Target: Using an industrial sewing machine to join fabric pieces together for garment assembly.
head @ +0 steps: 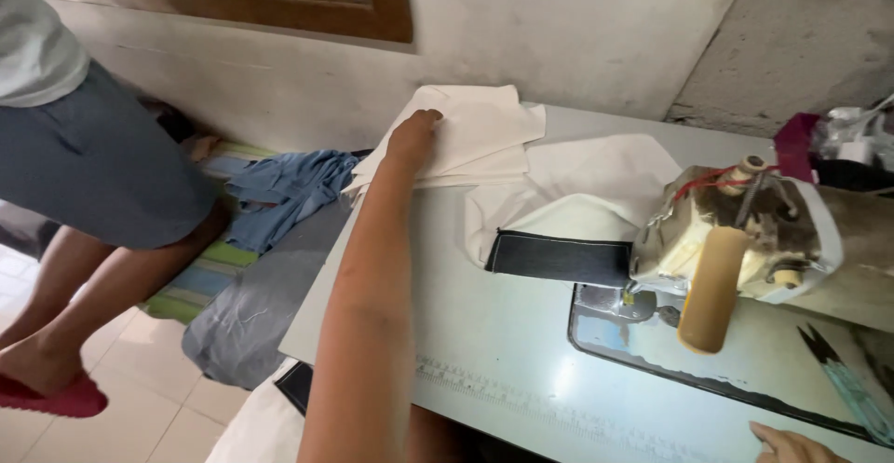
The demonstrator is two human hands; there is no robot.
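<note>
My left hand (pixel 414 135) reaches far across the pale table (pixel 484 333) and presses flat on a stack of cream fabric pieces (pixel 470 137) at the table's back left corner. Whether the fingers pinch a piece is hidden by the hand itself. Only the fingertips of my right hand (pixel 792 444) show at the bottom right edge, resting on the table near a pair of scissors (pixel 852 388). A white garment with a dark elastic band (pixel 559 258) lies under the sewing machine head (pixel 745 230).
Another person (pixel 84 174) in grey shorts and red slippers stands at the left. Blue and grey cloth (pixel 279 193) is heaped beside the table. A ruler strip (pixel 521 393) runs along the front edge. A magenta item (pixel 796 146) sits at the back right.
</note>
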